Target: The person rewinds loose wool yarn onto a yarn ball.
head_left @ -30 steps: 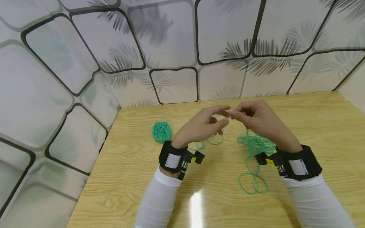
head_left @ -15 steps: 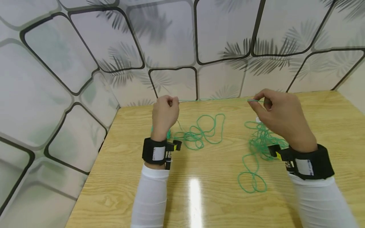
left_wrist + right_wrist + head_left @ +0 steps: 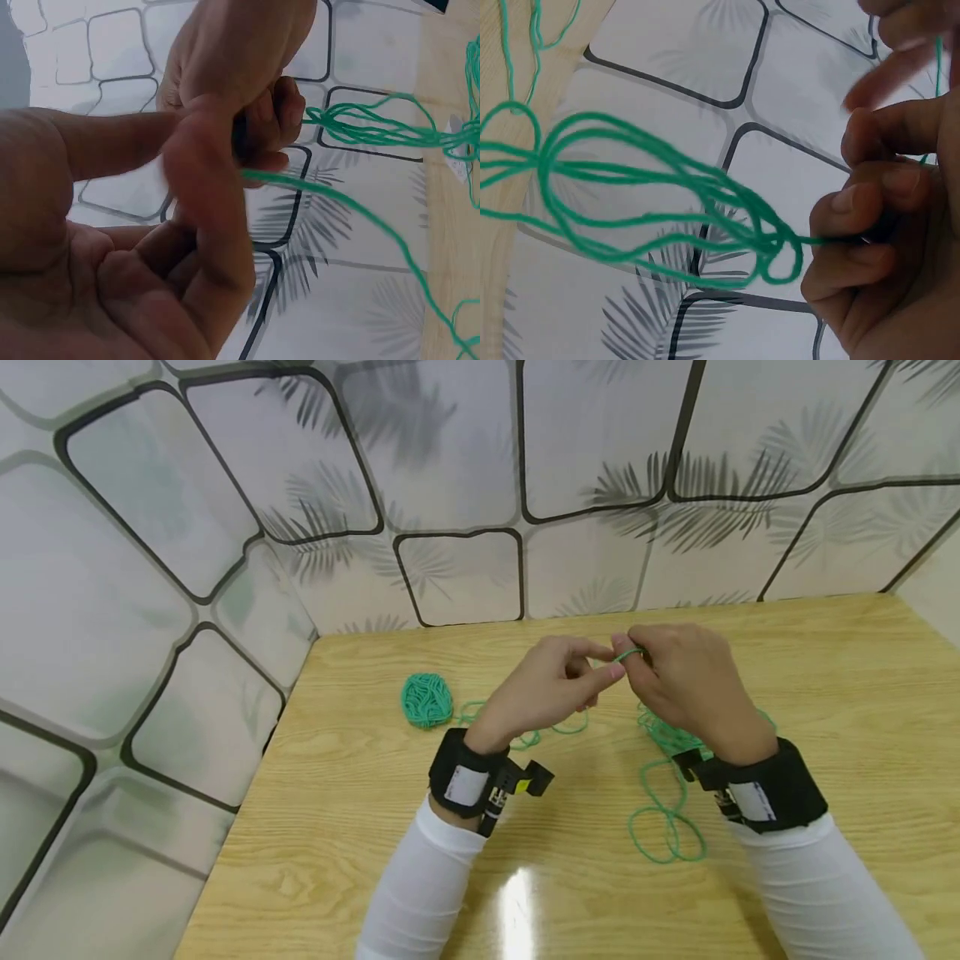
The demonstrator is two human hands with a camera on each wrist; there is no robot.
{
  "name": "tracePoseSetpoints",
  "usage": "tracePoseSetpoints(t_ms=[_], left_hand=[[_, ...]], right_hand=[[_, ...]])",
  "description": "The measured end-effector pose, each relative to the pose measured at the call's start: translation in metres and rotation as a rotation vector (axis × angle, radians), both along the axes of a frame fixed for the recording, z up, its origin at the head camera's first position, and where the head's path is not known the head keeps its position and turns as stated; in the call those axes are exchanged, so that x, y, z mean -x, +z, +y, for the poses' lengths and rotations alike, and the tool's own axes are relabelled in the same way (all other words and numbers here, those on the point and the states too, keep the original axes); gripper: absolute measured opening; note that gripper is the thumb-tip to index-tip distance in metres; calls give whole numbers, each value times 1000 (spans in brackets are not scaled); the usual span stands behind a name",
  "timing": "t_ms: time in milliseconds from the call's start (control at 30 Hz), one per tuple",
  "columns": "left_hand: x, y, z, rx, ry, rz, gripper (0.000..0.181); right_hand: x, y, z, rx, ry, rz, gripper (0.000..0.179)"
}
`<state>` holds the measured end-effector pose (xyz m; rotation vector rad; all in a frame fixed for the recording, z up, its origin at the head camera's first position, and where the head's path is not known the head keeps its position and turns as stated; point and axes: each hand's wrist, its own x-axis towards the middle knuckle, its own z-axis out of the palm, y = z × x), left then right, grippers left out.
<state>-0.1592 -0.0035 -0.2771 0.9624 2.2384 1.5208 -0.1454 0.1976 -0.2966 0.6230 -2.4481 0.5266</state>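
Note:
In the head view my left hand [image 3: 551, 681] and right hand [image 3: 686, 681] meet above the table, with a strand of green yarn [image 3: 628, 653] at their fingertips. The left thumb and forefinger pinch the yarn; in the left wrist view a green strand [image 3: 337, 196] runs from them down to the right. My right hand has its fingers curled on the yarn, and a looped bunch of strands [image 3: 652, 176] hangs from it in the right wrist view. A small dark thing [image 3: 885, 225] shows within the right palm; its kind cannot be made out.
A ball of green yarn [image 3: 427, 700] sits on the wooden table [image 3: 337, 827] left of the hands. Loose yarn [image 3: 667, 827] lies in loops below the right hand. A small white tag [image 3: 456, 150] is by the yarn. A patterned wall [image 3: 457, 468] stands behind.
Half a second ago the hands were wide apart with a strand stretched between them. They have come back together in the middle. The yarn ball, then mostly covered by the left hand, shows again.

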Motion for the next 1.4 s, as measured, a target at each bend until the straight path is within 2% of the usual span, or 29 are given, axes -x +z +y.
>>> tracePoseSetpoints(t_ms=[67,167,267,333,433,500,533,567,600,633,667,700,767,833,867,933,1000,1067,1100,1200,1300,1400], left_hand=[[3,-1,-6,-1,42,54,25],[9,0,-22,-83,135,42,27],[16,2,-41,-191,321,45,28],[22,-1,-54,-203,510,104,29],[33,-10,-70,-78,822,220,32],[37,-16,-76,76,943,233,33],[38,-17,-77,161,966,221,32],[37,-18,-76,241,953,201,32],[35,-17,-73,308,912,182,33],[33,-15,-68,354,847,168,36],[29,-13,-61,362,759,159,39],[25,-9,-53,341,662,147,43],[17,-4,-34,246,431,136,49],[8,-1,-16,121,193,78,49],[4,0,-8,70,95,36,47],[1,-1,2,23,-24,-26,43],[0,-3,6,-16,-53,-80,34],[1,-3,4,-84,-20,-112,29],[2,-3,1,-135,2,-133,29],[4,0,-8,-335,34,-200,32],[6,4,-14,-452,28,-224,32],[6,7,-19,-446,28,-203,33]], right_hand=[[1,2,4,39,4,-52,46],[2,5,14,121,-26,-112,49],[4,10,29,216,-98,-140,53],[5,12,41,265,-158,-158,55],[3,17,56,282,-196,-217,53],[-1,21,59,274,-163,-301,47],[-3,23,59,262,-122,-335,43],[-5,25,56,264,-69,-369,39],[-6,26,53,275,-10,-387,37],[-7,26,48,283,41,-395,36],[-7,25,42,280,79,-382,37],[-7,24,36,269,115,-349,38],[-6,21,24,232,142,-281,40],[-5,17,17,175,135,-255,40],[-5,16,14,149,136,-263,40],[-5,15,12,127,155,-313,36],[-6,17,14,171,196,-394,37],[-8,20,17,288,256,-457,38],[-8,21,18,386,310,-484,39],[-9,23,17,766,491,-530,43],[-6,24,15,1063,622,-471,44],[-4,24,15,1205,613,-351,42]])
